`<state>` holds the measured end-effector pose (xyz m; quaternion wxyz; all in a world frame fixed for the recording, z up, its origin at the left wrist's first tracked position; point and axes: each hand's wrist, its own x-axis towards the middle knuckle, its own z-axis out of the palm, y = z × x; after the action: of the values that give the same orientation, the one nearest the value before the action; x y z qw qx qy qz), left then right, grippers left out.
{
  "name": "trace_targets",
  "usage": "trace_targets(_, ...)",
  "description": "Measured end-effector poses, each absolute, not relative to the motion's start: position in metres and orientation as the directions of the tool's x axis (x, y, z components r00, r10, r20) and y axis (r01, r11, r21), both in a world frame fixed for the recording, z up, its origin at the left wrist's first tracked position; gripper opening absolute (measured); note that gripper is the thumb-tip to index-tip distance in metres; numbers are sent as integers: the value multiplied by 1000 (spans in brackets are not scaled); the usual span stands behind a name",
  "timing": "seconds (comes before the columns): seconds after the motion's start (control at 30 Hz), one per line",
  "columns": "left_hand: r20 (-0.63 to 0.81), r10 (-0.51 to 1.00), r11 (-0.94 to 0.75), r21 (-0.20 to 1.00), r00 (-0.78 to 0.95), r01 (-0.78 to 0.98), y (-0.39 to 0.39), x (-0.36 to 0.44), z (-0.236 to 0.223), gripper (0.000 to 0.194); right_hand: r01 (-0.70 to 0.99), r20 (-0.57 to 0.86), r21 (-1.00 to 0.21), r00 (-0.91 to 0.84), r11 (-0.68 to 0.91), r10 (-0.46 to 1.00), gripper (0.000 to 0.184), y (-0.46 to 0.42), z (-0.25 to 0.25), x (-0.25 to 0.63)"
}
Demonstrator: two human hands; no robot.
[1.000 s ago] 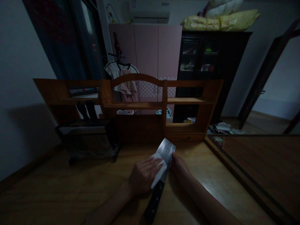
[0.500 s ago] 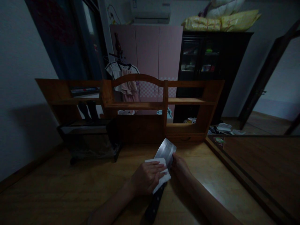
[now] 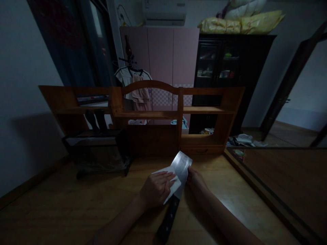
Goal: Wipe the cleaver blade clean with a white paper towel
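Note:
A cleaver lies on the wooden desk [image 3: 63, 207], its shiny blade [image 3: 183, 162] pointing away from me and its black handle [image 3: 168, 219] toward me. My left hand [image 3: 155, 189] presses a white tissue [image 3: 170, 181] flat against the blade, fingers laid over the tissue. My right hand [image 3: 195, 181] grips the blade's right edge with closed fingers, holding the cleaver steady.
A wooden shelf unit [image 3: 150, 114] stands along the back of the desk. A black wire rack [image 3: 98, 153] sits at the left under it. A second dark tabletop [image 3: 288, 183] adjoins on the right. The room is dim.
My left hand with the tissue slid toward the handle along the blade, then back up toward the tip. The right hand and the cleaver stayed put.

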<state>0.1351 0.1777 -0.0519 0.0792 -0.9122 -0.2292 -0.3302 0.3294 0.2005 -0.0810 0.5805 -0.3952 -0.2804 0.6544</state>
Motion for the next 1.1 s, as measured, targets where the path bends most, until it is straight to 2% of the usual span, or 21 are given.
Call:
trace_targets(0.27,488,325,-937,49,810,346,170,141,-46,38,-579,-235,-792,-4,-194,972,20,209,-93,330)
trace_targets(0.43,458,345,-939,168,819,302,172,140,-53,41,-602,-217,-775,-29,-190,976,25,206,-95,329)
trace_targets(0.57,483,378,-920,295,790,260,174,139,-58,45,-574,-171,-800,-59,-174,983,27,208,-99,330)
trace_targets(0.67,513,394,-910,334,763,245,173,140,-59,48,-547,-167,-820,-54,-169,984,26,210,-100,332)
trace_targets(0.83,609,413,-910,315,678,271,170,142,-58,45,-531,-140,-838,-18,-128,990,24,207,-95,334)
trace_targets(1.1,736,503,-824,251,453,508,182,133,-67,37,-535,-112,-839,2,-94,994,21,199,-84,322)
